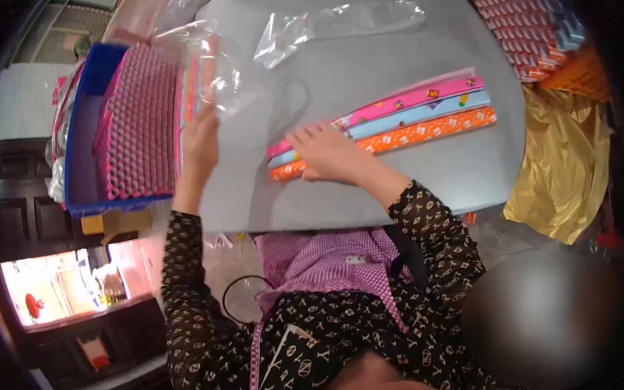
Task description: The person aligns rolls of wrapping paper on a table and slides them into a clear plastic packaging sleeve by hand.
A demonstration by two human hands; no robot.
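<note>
Several patterned paper rolls in pink, light blue and orange lie side by side, slanting across the grey table. My right hand is over their left end, its fingers on the far side and the thumb on the near side. Farther left, my left hand is closed at the lower end of a clear plastic bag. Striped colours in pink, orange and blue show through or behind this bag. Motion blurs the bag and the fingertips, so the exact grip is partly hidden.
A blue crate at the left holds a stack of pink rolls. Another clear bag lies at the table's far side. More stacked rolls stand at upper right, beside an orange basket and gold sheeting.
</note>
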